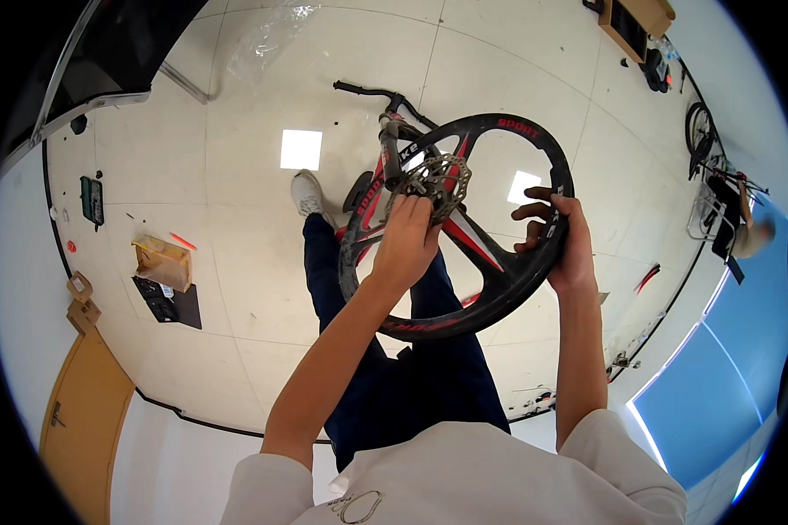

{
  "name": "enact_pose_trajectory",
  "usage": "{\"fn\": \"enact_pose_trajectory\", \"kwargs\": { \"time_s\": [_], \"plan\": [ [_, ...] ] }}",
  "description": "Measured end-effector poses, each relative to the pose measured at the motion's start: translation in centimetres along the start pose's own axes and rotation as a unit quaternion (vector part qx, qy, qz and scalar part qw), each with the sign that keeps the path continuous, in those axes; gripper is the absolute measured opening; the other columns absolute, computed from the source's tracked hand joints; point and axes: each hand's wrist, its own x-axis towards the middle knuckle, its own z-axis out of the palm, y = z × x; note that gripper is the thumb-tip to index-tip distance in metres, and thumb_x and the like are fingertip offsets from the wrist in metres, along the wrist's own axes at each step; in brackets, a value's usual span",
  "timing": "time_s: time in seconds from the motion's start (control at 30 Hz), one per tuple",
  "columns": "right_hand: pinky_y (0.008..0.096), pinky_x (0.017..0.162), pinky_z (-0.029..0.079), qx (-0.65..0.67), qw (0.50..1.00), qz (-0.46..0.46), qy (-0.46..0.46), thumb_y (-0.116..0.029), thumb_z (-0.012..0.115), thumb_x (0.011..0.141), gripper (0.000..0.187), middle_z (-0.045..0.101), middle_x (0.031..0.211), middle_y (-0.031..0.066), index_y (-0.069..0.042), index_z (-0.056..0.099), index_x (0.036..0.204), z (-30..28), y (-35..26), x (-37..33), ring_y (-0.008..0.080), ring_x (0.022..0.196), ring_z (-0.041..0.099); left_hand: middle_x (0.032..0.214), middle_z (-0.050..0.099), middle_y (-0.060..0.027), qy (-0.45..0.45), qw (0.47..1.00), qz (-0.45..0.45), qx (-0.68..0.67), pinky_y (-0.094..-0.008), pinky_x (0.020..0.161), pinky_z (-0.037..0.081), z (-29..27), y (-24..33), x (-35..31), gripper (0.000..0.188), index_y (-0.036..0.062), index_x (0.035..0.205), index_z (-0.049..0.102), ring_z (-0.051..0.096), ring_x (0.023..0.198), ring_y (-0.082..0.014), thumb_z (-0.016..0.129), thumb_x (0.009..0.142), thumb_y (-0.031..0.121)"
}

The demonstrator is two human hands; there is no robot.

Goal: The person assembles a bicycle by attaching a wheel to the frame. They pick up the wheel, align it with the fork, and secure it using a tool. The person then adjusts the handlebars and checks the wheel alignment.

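A black bicycle wheel with broad red-marked spokes is tilted in front of me, above my legs. At its hub sits a perforated metal brake disc. My left hand is closed at the hub beside the disc; its fingertips and whatever they pinch are hidden. On the right, my right hand holds the rim, palm outside and fingers curled loosely inward over it. Behind the wheel stands a bicycle frame with black handlebars, partly covered by the wheel.
On the left floor lie an open cardboard box, a black tool case and a green case. Clear plastic wrap lies ahead. Another person sits at the far right near another bicycle. A brown box is at far right.
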Motion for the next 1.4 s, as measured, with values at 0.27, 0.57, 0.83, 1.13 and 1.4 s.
{"fn": "enact_pose_trajectory", "kwargs": {
  "time_s": [0.27,0.57,0.83,1.13,1.4],
  "plan": [
    [0.0373,0.055,0.059,-0.077,0.996,-0.028,-0.035,-0.024,0.048,0.091,0.036,0.065,0.080,0.0243,0.009,0.052,0.106,2.0,-0.8,-0.9,0.0207,0.049,0.062,0.087,0.049,-0.0199,0.022,0.999,-0.029,-0.023,-0.0468,0.076,0.040,0.0,-0.3,-1.6,0.023,-0.0025,0.088,0.047,0.047,0.088,-0.0400,0.062,0.071,-0.007],
    [0.0348,0.055,0.058,-0.058,0.998,-0.005,-0.003,-0.027,0.050,0.091,0.037,0.066,0.085,0.0220,0.006,0.053,0.106,2.5,-1.3,0.9,0.0184,0.049,0.060,0.085,0.050,-0.0196,0.009,0.999,-0.041,-0.023,-0.0476,0.073,0.040,0.2,-1.3,-0.6,0.021,-0.0022,0.085,0.046,0.047,0.086,-0.0406,0.062,0.073,-0.006],
    [0.0355,0.072,0.053,0.011,0.999,-0.024,-0.025,-0.054,0.039,0.095,0.060,0.067,0.094,0.0166,0.000,0.057,0.113,-0.2,1.2,0.6,0.0218,0.077,0.065,0.083,0.051,-0.0201,-0.008,0.998,-0.066,-0.022,-0.0473,0.076,0.041,-0.5,-0.7,-0.4,0.017,-0.0019,0.081,0.047,0.048,0.084,-0.0417,0.064,0.076,-0.002],
    [0.0293,0.076,0.049,0.105,0.993,0.025,0.040,-0.040,0.043,0.096,0.041,0.065,0.098,0.0065,-0.006,0.060,0.111,-3.7,13.7,1.2,0.0162,0.088,0.062,0.090,0.052,-0.0182,-0.033,0.994,0.008,0.103,-0.0450,0.077,0.043,-1.2,1.0,-0.1,0.019,-0.0015,0.088,0.050,0.049,0.087,-0.0377,0.066,0.080,0.006],
    [0.0238,0.072,0.050,0.091,0.991,-0.101,0.022,-0.009,0.054,0.092,0.031,0.066,0.096,0.0042,0.002,0.058,0.120,0.3,18.2,5.7,0.0090,0.083,0.061,0.093,0.051,-0.0186,-0.106,0.985,-0.014,0.135,-0.0447,0.076,0.043,-2.1,0.0,-0.4,0.019,-0.0011,0.093,0.052,0.050,0.089,-0.0374,0.064,0.082,0.007]
  ]
}}
